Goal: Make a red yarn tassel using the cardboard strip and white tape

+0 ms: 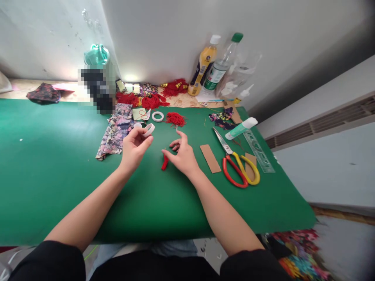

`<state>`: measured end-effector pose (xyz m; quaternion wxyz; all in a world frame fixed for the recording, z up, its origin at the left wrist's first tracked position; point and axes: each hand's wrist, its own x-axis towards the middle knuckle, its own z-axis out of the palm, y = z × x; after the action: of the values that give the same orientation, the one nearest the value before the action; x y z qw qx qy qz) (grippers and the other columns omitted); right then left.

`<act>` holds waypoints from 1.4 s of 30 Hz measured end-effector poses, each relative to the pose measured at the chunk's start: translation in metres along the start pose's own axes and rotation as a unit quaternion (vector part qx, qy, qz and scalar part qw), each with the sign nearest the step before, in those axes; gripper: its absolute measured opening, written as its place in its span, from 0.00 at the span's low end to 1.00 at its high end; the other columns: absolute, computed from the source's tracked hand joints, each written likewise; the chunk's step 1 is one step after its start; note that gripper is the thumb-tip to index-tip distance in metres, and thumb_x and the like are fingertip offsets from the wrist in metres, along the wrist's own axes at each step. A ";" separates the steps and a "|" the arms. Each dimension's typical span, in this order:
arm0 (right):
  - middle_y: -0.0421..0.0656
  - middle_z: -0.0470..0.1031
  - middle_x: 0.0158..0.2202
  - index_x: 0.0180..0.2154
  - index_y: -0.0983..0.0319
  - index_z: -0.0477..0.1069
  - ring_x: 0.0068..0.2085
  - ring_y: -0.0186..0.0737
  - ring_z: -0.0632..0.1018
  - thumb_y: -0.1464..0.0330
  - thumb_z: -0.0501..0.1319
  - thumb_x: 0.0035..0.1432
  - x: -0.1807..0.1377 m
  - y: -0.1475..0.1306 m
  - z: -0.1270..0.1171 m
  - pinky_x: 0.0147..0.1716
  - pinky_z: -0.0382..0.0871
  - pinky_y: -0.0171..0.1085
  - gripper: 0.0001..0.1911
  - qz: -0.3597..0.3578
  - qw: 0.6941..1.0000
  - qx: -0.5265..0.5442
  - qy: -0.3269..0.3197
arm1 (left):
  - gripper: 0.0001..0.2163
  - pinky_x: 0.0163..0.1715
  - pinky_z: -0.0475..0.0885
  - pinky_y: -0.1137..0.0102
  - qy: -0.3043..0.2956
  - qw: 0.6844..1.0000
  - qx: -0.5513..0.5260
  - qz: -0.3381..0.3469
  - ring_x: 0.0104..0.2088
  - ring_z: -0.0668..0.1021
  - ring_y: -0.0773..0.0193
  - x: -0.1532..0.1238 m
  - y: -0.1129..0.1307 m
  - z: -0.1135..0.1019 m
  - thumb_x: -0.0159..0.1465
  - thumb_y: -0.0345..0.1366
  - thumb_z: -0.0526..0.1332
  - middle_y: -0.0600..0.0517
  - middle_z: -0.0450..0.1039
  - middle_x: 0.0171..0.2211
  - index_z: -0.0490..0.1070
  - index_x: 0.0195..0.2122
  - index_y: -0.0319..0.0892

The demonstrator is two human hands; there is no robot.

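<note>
My left hand (135,147) is closed on a roll of white tape (149,130), pinched between thumb and fingers. Apart from it, my right hand (183,154) has thumb and index finger spread. A short pale strip, apparently tape (176,127), sticks up from the index fingertip. Under the right thumb is a small red tassel (165,163); whether the thumb touches it I cannot tell. A second white tape roll (158,116) lies flat beyond my hands, beside a bundle of red threads (175,119). Floral fabric (115,132) lies left of my left hand.
To the right are scissors (234,160) with red and yellow handles, a cardboard strip (210,159), a glue stick (241,128) and a clear ruler (260,152). Two bottles, a yellow one (203,66) and a green-capped one (221,66), stand at the back on the green mat (58,187)'s far side.
</note>
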<state>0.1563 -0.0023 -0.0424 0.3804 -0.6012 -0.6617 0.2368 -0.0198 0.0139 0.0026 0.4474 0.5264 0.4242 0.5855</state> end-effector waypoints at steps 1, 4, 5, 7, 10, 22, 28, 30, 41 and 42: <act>0.46 0.75 0.36 0.60 0.63 0.52 0.33 0.43 0.75 0.59 0.68 0.47 -0.001 -0.001 0.001 0.36 0.72 0.45 0.43 -0.003 1.000 -0.010 -0.002 | 0.10 0.27 0.66 0.73 0.000 1.000 0.004 -0.002 0.26 0.70 0.70 0.000 0.000 0.000 0.51 0.38 0.69 0.56 0.67 0.25 0.69 0.28 0.42; 0.46 0.74 0.37 0.61 0.64 0.52 0.33 0.44 0.75 0.59 0.69 0.45 -0.004 -0.002 0.005 0.34 0.72 0.44 0.46 -0.014 0.999 -0.040 -0.012 | 0.07 0.30 0.69 0.72 -0.013 1.000 0.009 -0.002 0.28 0.72 0.69 -0.001 -0.003 0.000 0.53 0.37 0.66 0.54 0.70 0.27 0.71 0.30 0.42; 0.46 0.74 0.36 0.62 0.64 0.52 0.33 0.43 0.75 0.60 0.69 0.45 -0.004 -0.002 0.005 0.34 0.72 0.43 0.46 -0.016 0.999 -0.044 -0.015 | 0.06 0.31 0.69 0.71 -0.018 1.000 0.007 -0.001 0.28 0.73 0.68 -0.001 -0.005 0.000 0.55 0.37 0.65 0.54 0.70 0.27 0.71 0.30 0.42; 0.44 0.73 0.35 0.62 0.62 0.52 0.32 0.42 0.75 0.63 0.67 0.47 -0.004 0.000 0.006 0.33 0.71 0.42 0.43 -0.022 0.999 -0.043 -0.017 | 0.05 0.33 0.71 0.70 -0.025 1.000 -0.003 -0.006 0.28 0.74 0.68 -0.001 -0.007 0.000 0.56 0.36 0.63 0.54 0.71 0.27 0.72 0.31 0.42; 0.42 0.72 0.33 0.61 0.61 0.52 0.31 0.41 0.75 0.66 0.63 0.49 -0.004 0.003 0.007 0.33 0.71 0.41 0.39 -0.032 0.999 -0.034 -0.011 | 0.05 0.34 0.72 0.69 -0.027 0.999 -0.027 -0.030 0.28 0.75 0.67 -0.001 -0.009 0.000 0.56 0.37 0.63 0.54 0.72 0.27 0.73 0.31 0.42; 0.44 0.73 0.34 0.60 0.63 0.54 0.32 0.41 0.75 0.68 0.62 0.49 -0.003 0.001 0.005 0.35 0.71 0.42 0.37 -0.019 0.999 -0.041 -0.022 | 0.09 0.23 0.63 0.71 -0.030 0.996 -0.055 -0.071 0.22 0.67 0.70 -0.001 -0.004 0.000 0.55 0.41 0.65 0.55 0.65 0.20 0.69 0.25 0.43; 0.43 0.73 0.33 0.60 0.61 0.54 0.30 0.40 0.74 0.69 0.62 0.49 -0.003 0.004 0.005 0.35 0.71 0.41 0.37 -0.029 0.999 -0.026 -0.018 | 0.10 0.24 0.62 0.71 -0.047 0.996 -0.046 -0.053 0.22 0.65 0.70 -0.002 -0.005 -0.001 0.57 0.40 0.63 0.56 0.62 0.20 0.66 0.23 0.43; 0.43 0.73 0.33 0.60 0.61 0.54 0.30 0.40 0.74 0.69 0.62 0.49 -0.003 0.003 0.005 0.35 0.71 0.41 0.37 -0.027 0.999 -0.025 -0.017 | 0.09 0.26 0.63 0.71 -0.046 0.997 -0.040 -0.051 0.23 0.66 0.69 -0.002 -0.005 -0.001 0.57 0.39 0.64 0.56 0.63 0.20 0.67 0.23 0.43; 0.44 0.74 0.34 0.60 0.63 0.54 0.31 0.41 0.75 0.69 0.62 0.49 -0.002 0.000 0.004 0.36 0.72 0.42 0.36 -0.007 0.999 -0.037 -0.030 | 0.08 0.27 0.65 0.73 -0.028 0.998 -0.012 -0.054 0.25 0.69 0.70 -0.002 -0.008 0.001 0.57 0.40 0.65 0.56 0.68 0.22 0.72 0.27 0.42; 0.44 0.74 0.34 0.60 0.64 0.54 0.31 0.41 0.75 0.69 0.62 0.49 -0.002 -0.001 0.004 0.36 0.72 0.42 0.36 -0.005 0.999 -0.038 -0.030 | 0.08 0.27 0.65 0.73 -0.028 0.998 -0.003 -0.054 0.24 0.69 0.70 -0.002 -0.006 0.001 0.57 0.40 0.65 0.56 0.67 0.21 0.73 0.27 0.42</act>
<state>0.1530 -0.0041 -0.0446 0.3382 -0.6043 -0.6846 0.2276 -0.0179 0.0137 -0.0040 0.4915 0.5176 0.4372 0.5471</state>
